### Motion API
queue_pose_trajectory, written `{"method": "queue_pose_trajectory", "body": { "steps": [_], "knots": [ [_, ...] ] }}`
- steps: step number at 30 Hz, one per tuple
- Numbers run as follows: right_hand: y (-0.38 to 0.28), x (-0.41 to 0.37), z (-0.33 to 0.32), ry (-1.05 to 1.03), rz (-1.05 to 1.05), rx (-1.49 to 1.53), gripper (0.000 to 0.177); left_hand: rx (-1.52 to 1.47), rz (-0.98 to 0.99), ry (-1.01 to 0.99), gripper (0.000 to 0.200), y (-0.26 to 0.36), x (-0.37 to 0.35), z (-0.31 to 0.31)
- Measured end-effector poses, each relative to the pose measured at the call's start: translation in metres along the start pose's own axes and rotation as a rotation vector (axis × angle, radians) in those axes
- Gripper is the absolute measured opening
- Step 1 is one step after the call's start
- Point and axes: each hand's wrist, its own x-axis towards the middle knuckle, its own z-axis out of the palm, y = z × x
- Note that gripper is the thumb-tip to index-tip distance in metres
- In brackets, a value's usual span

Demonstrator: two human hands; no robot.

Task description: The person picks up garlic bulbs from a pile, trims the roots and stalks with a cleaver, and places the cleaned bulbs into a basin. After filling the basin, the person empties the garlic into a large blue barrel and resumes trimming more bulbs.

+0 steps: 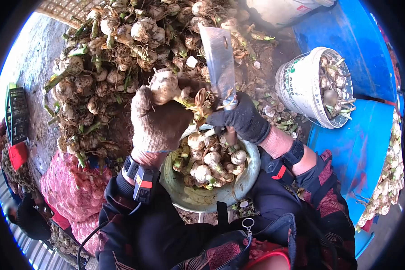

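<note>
In the head view, at upper centre, the left hand (161, 120) has its fingers clamped on a garlic bulb (165, 86), probably light and firm, best held round its plump body; the right hand (245, 119) has fingers wrapped round a stiff, likely heavier cleaver (218, 58)'s handle.
</note>
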Motion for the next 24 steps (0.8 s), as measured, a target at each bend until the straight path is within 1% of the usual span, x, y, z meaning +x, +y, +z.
{"method": "queue_pose_trajectory", "body": {
  "steps": [1,2,3,4,5,6,7,8,9,10,12,13,15,16,18,19,20,22,23,24],
  "knots": [
    [-0.001,-0.001,-0.003,0.010,-0.050,0.046,0.028,0.102,-0.004,-0.031,0.066,0.001,-0.002,-0.003],
    [-0.003,-0.002,-0.007,0.015,-0.099,0.094,0.027,-0.024,-0.069,0.053,0.061,0.003,-0.008,-0.003],
    [-0.001,0.000,-0.014,0.002,-0.082,0.059,0.025,0.123,-0.156,0.077,0.051,0.009,-0.015,-0.001],
    [-0.002,-0.004,-0.015,0.085,-0.120,0.028,0.028,0.269,-0.248,0.101,0.042,0.016,-0.021,-0.002],
    [0.006,-0.001,-0.021,0.059,-0.172,-0.074,0.029,0.350,-0.284,-0.100,0.035,0.021,-0.022,-0.039],
    [0.009,0.002,-0.025,0.034,-0.220,-0.175,0.031,0.759,-0.219,-0.092,0.021,0.024,-0.027,-0.042],
    [0.012,0.004,-0.026,0.033,-0.216,-0.175,0.031,0.659,-0.242,0.000,0.018,0.016,-0.031,-0.041],
    [0.008,0.006,-0.024,0.068,-0.227,-0.292,0.028,0.557,-0.265,0.088,0.015,0.009,-0.032,-0.037],
    [0.006,0.007,-0.024,0.104,-0.235,-0.410,0.025,0.491,-0.270,0.067,0.018,0.009,-0.030,-0.036],
    [0.010,0.010,-0.032,0.131,-0.298,-0.618,0.023,0.545,-0.274,0.119,0.020,0.011,-0.027,-0.044],
    [0.009,0.004,-0.027,0.183,-0.295,-0.419,0.023,0.708,-0.223,0.176,0.020,0.013,-0.025,-0.041],
    [0.011,0.002,-0.022,0.182,-0.292,-0.419,0.023,0.706,-0.225,0.178,0.020,0.012,-0.024,-0.042],
    [0.017,0.002,-0.015,-0.043,-0.167,-0.276,0.030,0.599,-0.103,0.175,0.020,0.009,-0.023,-0.042],
    [0.032,0.005,-0.015,-0.030,-0.048,-0.570,0.034,0.459,-0.068,0.098,0.020,0.010,-0.030,-0.038],
    [0.052,0.011,-0.019,-0.176,-0.127,-0.868,0.034,0.370,-0.149,0.413,0.020,0.010,-0.035,-0.003],
    [0.061,0.011,-0.021,-0.220,0.033,-0.710,0.032,0.350,-0.097,0.193,0.019,0.009,-0.038,-0.019],
    [0.059,0.009,-0.021,-0.223,0.089,-0.701,0.032,0.656,-0.314,-0.094,0.016,0.025,-0.035,-0.026],
    [0.065,0.009,-0.025,-0.134,0.098,-0.668,0.033,1.111,-0.334,-0.436,0.034,0.020,-0.043,-0.030],
    [0.051,0.006,-0.023,-0.060,0.178,-0.611,0.030,1.213,-0.204,-0.572,0.042,0.019,-0.036,-0.032],
    [0.043,0.007,-0.026,-0.119,0.220,-0.544,0.027,1.308,-0.074,-0.707,0.049,0.019,-0.031,-0.031]
  ]
}}
